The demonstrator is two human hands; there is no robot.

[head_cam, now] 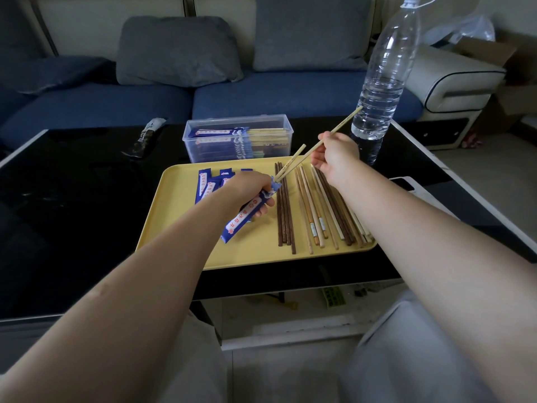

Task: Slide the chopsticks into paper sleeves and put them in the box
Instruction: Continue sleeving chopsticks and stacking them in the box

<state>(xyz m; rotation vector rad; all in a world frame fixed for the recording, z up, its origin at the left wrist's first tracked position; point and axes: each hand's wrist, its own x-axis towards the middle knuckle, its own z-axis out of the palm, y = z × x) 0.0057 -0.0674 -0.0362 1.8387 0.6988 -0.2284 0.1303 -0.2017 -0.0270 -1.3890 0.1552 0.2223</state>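
A pair of pale bamboo chopsticks (pixel 316 144) slants above the flat yellow plastic tray (pixel 180 228), its lower tips just entering the mouth of a blue paper sleeve with red and white print (pixel 247 212). The left hand (pixel 247 190) has its fingers curled round the sleeve, holding it over the middle of the tray. The right hand (pixel 334 158) pinches the pair partway up, over the tray's far right part; one stick appears to sit shorter than the other.

To seat them well, the two sticks probably need squaring together first, then a push straight along the sleeve's line, with the left grip kept loose near the mouth so the paper is not crushed shut.

On the tray, spare blue sleeves (pixel 207 183) lie at the far left, dark brown wooden chopsticks (pixel 284 216) in the middle, and mixed light and dark chopsticks (pixel 328 210) on the right. Just beyond the tray's far edge stands the clear plastic box (pixel 236 138), already holding sleeved pairs. A clear water bottle (pixel 380 80) stands beyond the far right corner.
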